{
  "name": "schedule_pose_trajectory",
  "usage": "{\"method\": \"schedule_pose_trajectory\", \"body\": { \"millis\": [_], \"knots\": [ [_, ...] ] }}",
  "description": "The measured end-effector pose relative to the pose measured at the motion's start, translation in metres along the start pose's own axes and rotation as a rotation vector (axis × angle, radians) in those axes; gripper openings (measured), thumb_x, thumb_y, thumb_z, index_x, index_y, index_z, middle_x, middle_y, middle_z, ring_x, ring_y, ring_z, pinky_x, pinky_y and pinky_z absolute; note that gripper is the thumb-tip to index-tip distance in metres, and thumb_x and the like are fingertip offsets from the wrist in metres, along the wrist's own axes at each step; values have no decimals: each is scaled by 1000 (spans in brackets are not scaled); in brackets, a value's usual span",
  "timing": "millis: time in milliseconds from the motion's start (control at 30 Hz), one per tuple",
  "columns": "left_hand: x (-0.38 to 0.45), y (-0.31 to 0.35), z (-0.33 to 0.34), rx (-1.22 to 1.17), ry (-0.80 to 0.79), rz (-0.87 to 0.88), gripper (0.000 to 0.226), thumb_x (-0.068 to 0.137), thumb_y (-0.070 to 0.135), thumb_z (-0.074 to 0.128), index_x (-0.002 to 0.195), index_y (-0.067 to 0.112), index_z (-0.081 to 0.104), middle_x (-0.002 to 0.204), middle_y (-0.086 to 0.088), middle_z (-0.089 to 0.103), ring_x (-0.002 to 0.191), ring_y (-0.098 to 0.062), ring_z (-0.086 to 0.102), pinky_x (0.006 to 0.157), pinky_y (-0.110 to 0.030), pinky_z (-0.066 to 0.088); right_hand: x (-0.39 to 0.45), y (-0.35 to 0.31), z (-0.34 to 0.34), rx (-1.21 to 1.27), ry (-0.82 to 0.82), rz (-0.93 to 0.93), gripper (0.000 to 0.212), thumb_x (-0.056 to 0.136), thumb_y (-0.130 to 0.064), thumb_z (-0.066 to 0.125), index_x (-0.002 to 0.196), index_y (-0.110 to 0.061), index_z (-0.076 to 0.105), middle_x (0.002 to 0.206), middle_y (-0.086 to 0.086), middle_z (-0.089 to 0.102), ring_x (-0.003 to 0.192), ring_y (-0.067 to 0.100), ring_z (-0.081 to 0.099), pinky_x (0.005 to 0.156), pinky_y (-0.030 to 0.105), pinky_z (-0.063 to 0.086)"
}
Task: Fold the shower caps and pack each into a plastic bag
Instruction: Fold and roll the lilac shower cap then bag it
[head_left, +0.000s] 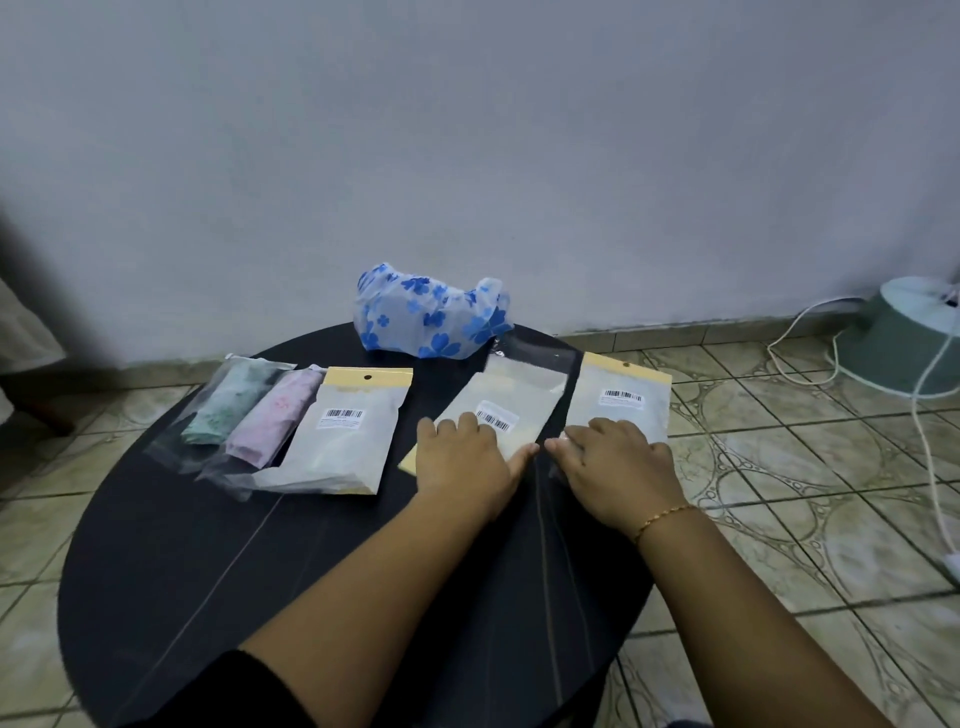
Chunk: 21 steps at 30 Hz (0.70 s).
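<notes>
A loose shower cap (431, 317), clear with blue flowers, lies crumpled at the far edge of the round black table (208, 545). At the left lie two clear bags, one with a green folded cap (223, 410) and one with a pink folded cap (275, 421), beside a labelled packet (343, 431). My left hand (462, 457) presses flat on the middle packet (509, 400). My right hand (613, 462) rests flat on the lower end of the right packet (621, 400). Both hands have their fingers spread and grip nothing.
A grey wall stands just behind the table. The tiled floor (779, 467) surrounds it. At the far right a pale green fan base (904, 332) sits on the floor with white cables (930, 457) trailing toward me.
</notes>
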<state>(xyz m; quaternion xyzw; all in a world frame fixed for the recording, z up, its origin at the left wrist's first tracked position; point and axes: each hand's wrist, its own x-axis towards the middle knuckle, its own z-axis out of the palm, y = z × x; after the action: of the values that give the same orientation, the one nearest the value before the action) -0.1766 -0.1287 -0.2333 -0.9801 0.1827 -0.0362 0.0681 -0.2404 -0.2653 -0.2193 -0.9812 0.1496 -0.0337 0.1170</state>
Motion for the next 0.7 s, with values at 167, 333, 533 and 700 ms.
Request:
{"method": "schedule_pose_trajectory", "body": {
  "millis": [167, 333, 533, 700],
  "knots": [
    [-8, 6, 0, -20, -56, -18, 68, 91, 68, 19, 136, 20, 36, 133, -8, 48, 119, -28, 48, 101, -44, 26, 0, 6, 3, 24, 14, -7, 48, 94, -55, 24, 120, -28, 54, 126, -4, 51, 125, 18, 35, 97, 42, 29],
    [-4, -6, -11, -121, -295, 92, 46, 97, 33, 32, 143, 32, 28, 151, -9, 25, 142, -33, 14, 111, -53, 9, 5, 17, 4, 78, 35, -4, 58, 92, -61, 22, 126, -27, 53, 129, -2, 51, 128, 17, 33, 103, 43, 26],
    [-2, -16, -23, -277, -246, 49, 35, 93, 16, 42, 126, 22, 49, 129, -8, 52, 116, -25, 47, 94, -36, 39, 9, 24, -2, 233, 66, 2, 84, 73, -77, -3, 99, -29, 62, 114, -4, 60, 118, 19, 44, 105, 51, 28],
    [2, 5, -11, -176, -155, 18, 66, 88, 67, 34, 133, 20, 45, 138, -7, 42, 123, -27, 42, 98, -41, 32, 2, 17, -11, 354, 93, -4, 59, 76, -73, 3, 61, -30, 41, 72, -10, 50, 84, 20, 48, 97, 48, 36]
  ]
}}
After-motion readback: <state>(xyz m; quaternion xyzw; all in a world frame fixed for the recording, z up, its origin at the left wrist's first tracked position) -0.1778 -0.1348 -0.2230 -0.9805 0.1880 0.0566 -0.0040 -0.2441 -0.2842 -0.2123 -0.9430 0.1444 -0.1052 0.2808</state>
